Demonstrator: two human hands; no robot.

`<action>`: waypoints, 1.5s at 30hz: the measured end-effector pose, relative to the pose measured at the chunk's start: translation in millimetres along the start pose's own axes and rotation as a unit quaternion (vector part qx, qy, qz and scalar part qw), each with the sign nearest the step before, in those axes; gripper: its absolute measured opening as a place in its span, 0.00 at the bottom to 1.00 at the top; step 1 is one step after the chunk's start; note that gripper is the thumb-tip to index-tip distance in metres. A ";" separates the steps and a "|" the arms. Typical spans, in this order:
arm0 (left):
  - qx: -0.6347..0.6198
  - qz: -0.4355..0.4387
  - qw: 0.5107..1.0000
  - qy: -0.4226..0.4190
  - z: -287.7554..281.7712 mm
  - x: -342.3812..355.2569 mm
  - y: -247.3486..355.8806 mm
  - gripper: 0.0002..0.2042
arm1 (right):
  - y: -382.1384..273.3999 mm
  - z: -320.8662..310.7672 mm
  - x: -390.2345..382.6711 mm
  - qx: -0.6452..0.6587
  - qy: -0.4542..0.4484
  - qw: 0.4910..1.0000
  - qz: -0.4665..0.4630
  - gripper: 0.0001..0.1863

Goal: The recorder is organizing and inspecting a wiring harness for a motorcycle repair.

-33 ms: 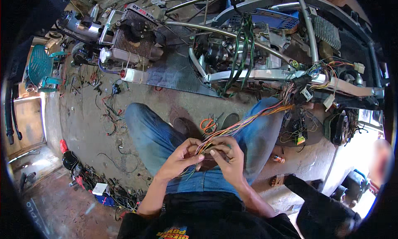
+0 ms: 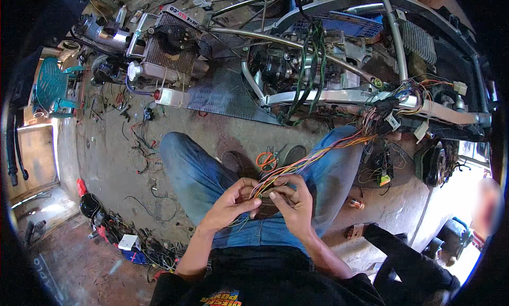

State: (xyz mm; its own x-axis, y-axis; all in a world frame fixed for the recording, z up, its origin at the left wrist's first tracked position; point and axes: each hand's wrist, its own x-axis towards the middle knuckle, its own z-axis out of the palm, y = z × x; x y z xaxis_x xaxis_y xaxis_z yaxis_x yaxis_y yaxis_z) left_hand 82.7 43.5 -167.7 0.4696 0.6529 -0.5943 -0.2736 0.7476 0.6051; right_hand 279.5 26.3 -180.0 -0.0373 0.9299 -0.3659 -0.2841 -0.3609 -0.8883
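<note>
A bundle of thin multicoloured wires (image 2: 313,162), mostly yellow, orange, pink and red, runs from the motorcycle frame (image 2: 339,96) down to my lap. My left hand (image 2: 237,201) pinches the bundle near its loose ends, thumb and fingers closed on it. Just beside it, my right hand (image 2: 290,202) has its fingers curled around the same wires, thumb toward the left one. Loose wire ends hang below my left hand over my jeans (image 2: 238,234). What lies between the fingertips is too small to make out.
Orange-handled scissors (image 2: 266,160) lie on the floor between my shoes. Connectors (image 2: 420,131) dangle from the frame. A radiator (image 2: 169,51) stands at the far left. Cable scraps (image 2: 140,147) and a parts pile (image 2: 154,247) lie left. Someone's black-clothed limb (image 2: 403,263) is at lower right.
My hands and the wire bundle look almost unmoved. At the lower right, the black-clothed limb has shifted slightly.
</note>
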 end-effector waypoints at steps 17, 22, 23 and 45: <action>-0.034 -0.093 0.995 0.003 -0.1 15.8 1.2 0.13 | 11.5 -1.7 9.9 -0.154 0.008 0.977 -0.150 0.19; -0.093 -0.094 0.991 0.007 -0.5 13.6 -1.4 0.12 | 4.6 -0.2 14.8 -0.159 0.005 0.971 -0.179 0.18; -0.093 -0.094 0.991 0.006 0.9 14.0 -0.9 0.12 | 3.7 -1.2 14.9 -0.160 0.006 0.971 -0.179 0.18; 0.124 -0.020 0.991 0.036 8.8 11.7 -14.0 0.09 | 179.8 -279.1 -97.7 -0.157 0.242 0.953 0.095 0.17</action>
State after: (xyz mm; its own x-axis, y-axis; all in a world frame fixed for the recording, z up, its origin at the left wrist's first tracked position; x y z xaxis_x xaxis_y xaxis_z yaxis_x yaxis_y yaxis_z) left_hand 99.4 39.7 -178.5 0.4124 0.6369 -0.6514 -0.0365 0.7260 0.6868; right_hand 499.5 -149.2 -381.5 0.4082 0.7313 -0.5463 -0.0123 -0.5940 -0.8044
